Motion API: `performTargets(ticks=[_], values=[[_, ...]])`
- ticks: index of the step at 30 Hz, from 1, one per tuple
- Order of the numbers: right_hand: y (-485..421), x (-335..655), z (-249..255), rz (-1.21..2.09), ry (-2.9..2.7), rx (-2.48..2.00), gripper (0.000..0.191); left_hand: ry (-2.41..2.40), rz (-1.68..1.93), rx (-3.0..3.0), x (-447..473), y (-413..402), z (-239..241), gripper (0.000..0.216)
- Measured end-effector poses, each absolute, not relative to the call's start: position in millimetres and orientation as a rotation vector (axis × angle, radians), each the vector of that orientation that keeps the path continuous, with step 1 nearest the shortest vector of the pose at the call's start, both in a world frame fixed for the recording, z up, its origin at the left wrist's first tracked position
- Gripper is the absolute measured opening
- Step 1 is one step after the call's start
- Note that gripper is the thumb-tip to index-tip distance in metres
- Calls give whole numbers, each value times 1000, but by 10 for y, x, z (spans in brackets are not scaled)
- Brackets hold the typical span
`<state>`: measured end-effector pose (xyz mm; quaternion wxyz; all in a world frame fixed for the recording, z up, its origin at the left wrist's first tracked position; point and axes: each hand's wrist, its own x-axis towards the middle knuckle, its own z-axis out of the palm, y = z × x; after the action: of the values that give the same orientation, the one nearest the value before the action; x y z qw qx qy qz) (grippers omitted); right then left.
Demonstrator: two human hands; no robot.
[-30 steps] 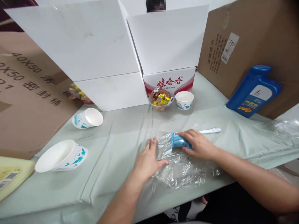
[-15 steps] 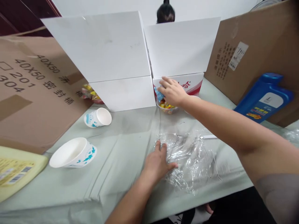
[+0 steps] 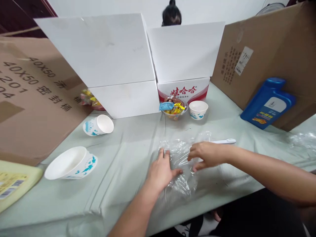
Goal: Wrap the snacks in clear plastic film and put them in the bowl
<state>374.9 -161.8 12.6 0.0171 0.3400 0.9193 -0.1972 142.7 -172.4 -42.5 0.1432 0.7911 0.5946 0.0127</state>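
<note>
My left hand (image 3: 161, 169) lies with fingers spread on a crumpled sheet of clear plastic film (image 3: 181, 182) on the table. My right hand (image 3: 209, 154) curls its fingers and thumb around the film's right side, where the film is bunched. Just beyond that hand lies a white plastic utensil (image 3: 225, 141), its other end hidden. Farther back, a clear bowl (image 3: 174, 116) holds wrapped candies (image 3: 178, 108), with a blue packet (image 3: 166, 106) on its left rim. Beside it stands a white paper cup (image 3: 198, 110) with a blue-green pattern.
At left a paper cup (image 3: 98, 125) lies tipped and a paper bowl (image 3: 71, 163) sits tilted, near a yellow bottle (image 3: 18, 184). White boxes (image 3: 123, 100) stand behind. Cardboard boxes (image 3: 44, 85) flank the table; a blue bottle (image 3: 268, 103) leans at right. A person sits beyond.
My right hand has come back from the candy bowl to the plastic film. The film is bunched closer to my left hand, which stays on it. The blue packet rests on the candy bowl's rim.
</note>
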Motion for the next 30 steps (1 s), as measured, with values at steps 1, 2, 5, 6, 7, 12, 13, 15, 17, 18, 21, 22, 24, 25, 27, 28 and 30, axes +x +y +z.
performTargets(ticks=[1,2,5,6,7,12,13,15,17,18,21,22,24,25,27,28,30], values=[[-1736,3850,84,-748,2827,1066,40,1745,43,2272,1419,-1709,-419,84],[-1834,3954,43,-875,2816,1075,42,1777,46,2261,1412,-1694,-409,82],[-2020,4242,-86,-1146,2853,1153,49,1835,42,2233,1387,-1673,-370,78],[-2050,4321,-135,-1156,2879,1206,53,1827,48,2230,1375,-1676,-354,75],[-2068,4389,-185,-1116,2902,1267,58,1801,67,2229,1360,-1683,-339,72],[-2058,4561,-371,-694,2888,1486,90,1488,525,2211,1223,-1708,-263,34],[-2058,4564,-379,-665,2881,1486,94,1400,607,2223,1189,-1702,-246,27],[-2073,4546,-367,-651,2885,1441,97,1197,597,2305,1130,-1681,-213,19],[-2103,4507,-342,-658,2906,1373,100,998,395,2406,1089,-1654,-190,26],[-2119,4487,-335,-663,2915,1349,100,940,288,2435,1077,-1641,-186,32],[-2144,4453,-352,-697,2919,1325,95,1001,152,2468,1060,-1598,-197,31],[-2142,4455,-363,-724,2918,1318,84,1049,145,2470,1055,-1584,-203,22],[-2134,4475,-368,-763,2948,1306,48,1083,131,2455,1036,-1560,-208,9],[-2130,4491,-355,-770,2980,1299,29,1066,135,2437,1022,-1553,-204,9],[-2136,4523,-295,-794,3040,1321,13,1010,181,2369,988,-1557,-183,9],[-2147,4537,-252,-854,3038,1345,14,994,209,2309,971,-1568,-167,9],[-2181,4556,-160,-1116,2931,1360,13,966,218,2132,941,-1600,-126,12]])
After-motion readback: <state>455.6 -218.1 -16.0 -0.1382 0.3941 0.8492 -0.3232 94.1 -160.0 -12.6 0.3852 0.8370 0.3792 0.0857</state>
